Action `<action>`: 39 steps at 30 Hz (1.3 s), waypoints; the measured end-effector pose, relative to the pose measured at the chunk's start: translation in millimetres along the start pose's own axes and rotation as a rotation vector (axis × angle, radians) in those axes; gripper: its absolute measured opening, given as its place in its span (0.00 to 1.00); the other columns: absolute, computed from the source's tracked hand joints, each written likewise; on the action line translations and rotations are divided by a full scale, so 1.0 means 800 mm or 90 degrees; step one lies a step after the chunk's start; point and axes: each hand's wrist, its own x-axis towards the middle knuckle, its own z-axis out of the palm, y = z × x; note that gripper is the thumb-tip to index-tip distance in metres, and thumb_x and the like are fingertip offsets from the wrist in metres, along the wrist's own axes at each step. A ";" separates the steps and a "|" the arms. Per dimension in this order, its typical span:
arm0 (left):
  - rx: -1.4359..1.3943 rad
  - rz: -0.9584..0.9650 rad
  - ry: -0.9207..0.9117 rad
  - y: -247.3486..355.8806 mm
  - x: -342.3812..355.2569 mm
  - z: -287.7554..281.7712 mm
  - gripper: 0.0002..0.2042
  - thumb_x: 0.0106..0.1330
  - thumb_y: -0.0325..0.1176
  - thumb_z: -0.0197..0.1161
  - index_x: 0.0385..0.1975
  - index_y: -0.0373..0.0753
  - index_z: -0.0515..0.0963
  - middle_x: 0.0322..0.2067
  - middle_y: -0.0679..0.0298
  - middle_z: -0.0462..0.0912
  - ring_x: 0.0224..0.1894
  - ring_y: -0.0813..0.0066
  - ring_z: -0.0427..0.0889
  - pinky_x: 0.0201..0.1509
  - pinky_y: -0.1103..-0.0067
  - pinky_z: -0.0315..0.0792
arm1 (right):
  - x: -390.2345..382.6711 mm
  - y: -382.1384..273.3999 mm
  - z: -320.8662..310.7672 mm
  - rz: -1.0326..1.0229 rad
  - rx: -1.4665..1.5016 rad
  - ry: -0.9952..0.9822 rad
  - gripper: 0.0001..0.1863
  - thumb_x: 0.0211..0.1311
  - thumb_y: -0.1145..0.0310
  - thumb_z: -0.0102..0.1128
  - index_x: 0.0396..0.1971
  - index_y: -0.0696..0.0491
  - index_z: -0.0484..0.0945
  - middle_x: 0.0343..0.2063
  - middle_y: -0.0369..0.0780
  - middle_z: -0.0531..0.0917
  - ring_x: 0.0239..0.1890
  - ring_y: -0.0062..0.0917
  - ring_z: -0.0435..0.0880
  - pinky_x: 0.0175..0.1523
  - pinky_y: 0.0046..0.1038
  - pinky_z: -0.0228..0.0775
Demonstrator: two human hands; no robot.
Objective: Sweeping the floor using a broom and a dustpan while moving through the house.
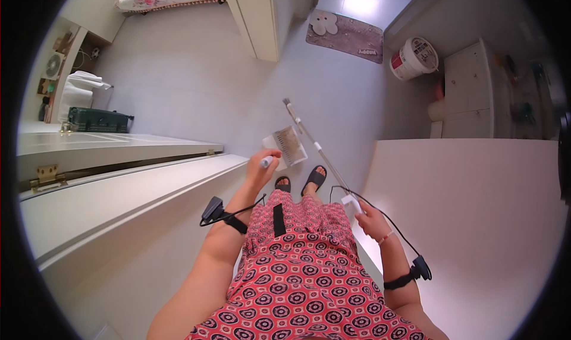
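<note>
My left hand (259, 168) is closed around a white handle, its round end poking out between the fingers. Just beyond it, a white dustpan (272, 142) with a row of comb teeth is tilted above the floor, with grey-brown matter visible inside. My right hand (373, 221) grips the white, angled grip of a long thin pole (333, 168). This pole slants away to the far left, past the dustpan's right side, and has white joints. Its small grey tip (286, 101) is near the floor; the tip's exact kind is too small to tell.
My feet in dark slippers (315, 179) stand behind the dustpan. A white door (119, 161) edges the left, and a pale panel (464, 221) the right. Farther off are a door frame (256, 24), a mat (346, 35), a white bucket (410, 60), a cabinet (467, 81) and a green case (98, 120).
</note>
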 end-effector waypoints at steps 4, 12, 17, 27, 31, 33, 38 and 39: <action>-0.012 -0.038 0.002 0.028 0.011 -0.015 0.10 0.62 0.29 0.58 0.40 0.35 0.82 0.37 0.60 0.86 0.40 0.71 0.84 0.46 0.78 0.75 | 0.114 0.071 0.006 -0.450 -0.374 0.260 0.29 0.60 0.66 0.51 0.63 0.57 0.67 0.34 0.51 0.84 0.33 0.40 0.84 0.40 0.39 0.76; 0.033 -0.061 0.024 -0.013 0.017 -0.009 0.11 0.63 0.30 0.57 0.40 0.36 0.82 0.37 0.60 0.86 0.40 0.71 0.84 0.46 0.78 0.75 | 0.128 0.037 0.058 -0.124 -0.270 0.053 0.31 0.59 0.68 0.51 0.64 0.57 0.64 0.32 0.51 0.84 0.31 0.39 0.84 0.39 0.37 0.74; 0.024 -0.111 0.048 -0.007 0.042 -0.003 0.10 0.62 0.34 0.58 0.38 0.41 0.84 0.37 0.62 0.87 0.42 0.65 0.85 0.46 0.74 0.76 | 0.082 0.035 0.054 -0.008 0.061 -0.133 0.22 0.63 0.69 0.50 0.58 0.50 0.72 0.22 0.39 0.77 0.23 0.23 0.76 0.28 0.26 0.67; 0.078 -0.097 0.046 -0.003 0.017 -0.005 0.11 0.63 0.37 0.57 0.39 0.42 0.83 0.37 0.62 0.86 0.42 0.64 0.84 0.46 0.73 0.75 | 0.062 0.081 0.044 -0.400 -0.239 0.143 0.26 0.63 0.69 0.50 0.63 0.54 0.68 0.31 0.41 0.84 0.33 0.30 0.82 0.39 0.31 0.74; 0.049 -0.125 0.034 0.000 0.023 -0.001 0.11 0.63 0.37 0.58 0.39 0.43 0.83 0.37 0.63 0.86 0.42 0.65 0.84 0.46 0.73 0.75 | 0.088 0.014 0.067 -0.211 -0.327 0.083 0.28 0.60 0.69 0.53 0.62 0.56 0.68 0.39 0.46 0.85 0.41 0.34 0.83 0.47 0.35 0.73; 0.061 -0.116 0.021 0.004 0.025 0.002 0.11 0.63 0.37 0.58 0.40 0.43 0.83 0.37 0.63 0.86 0.42 0.65 0.84 0.46 0.74 0.75 | 0.090 0.011 0.061 -0.197 -0.323 0.082 0.27 0.60 0.70 0.53 0.62 0.56 0.68 0.35 0.45 0.84 0.36 0.31 0.83 0.42 0.33 0.74; 0.055 -0.114 0.054 -0.004 0.021 0.001 0.11 0.62 0.37 0.58 0.40 0.44 0.84 0.37 0.63 0.86 0.42 0.65 0.84 0.46 0.74 0.75 | 0.073 0.049 0.024 -0.045 0.230 -0.117 0.25 0.65 0.65 0.56 0.61 0.53 0.70 0.28 0.33 0.79 0.24 0.16 0.71 0.29 0.21 0.66; 0.057 -0.121 0.073 -0.007 0.019 -0.001 0.11 0.62 0.37 0.58 0.40 0.44 0.84 0.37 0.62 0.86 0.42 0.65 0.84 0.46 0.74 0.75 | 0.063 0.054 0.008 -0.021 0.261 -0.122 0.27 0.65 0.67 0.54 0.64 0.53 0.68 0.24 0.32 0.77 0.19 0.15 0.67 0.23 0.20 0.60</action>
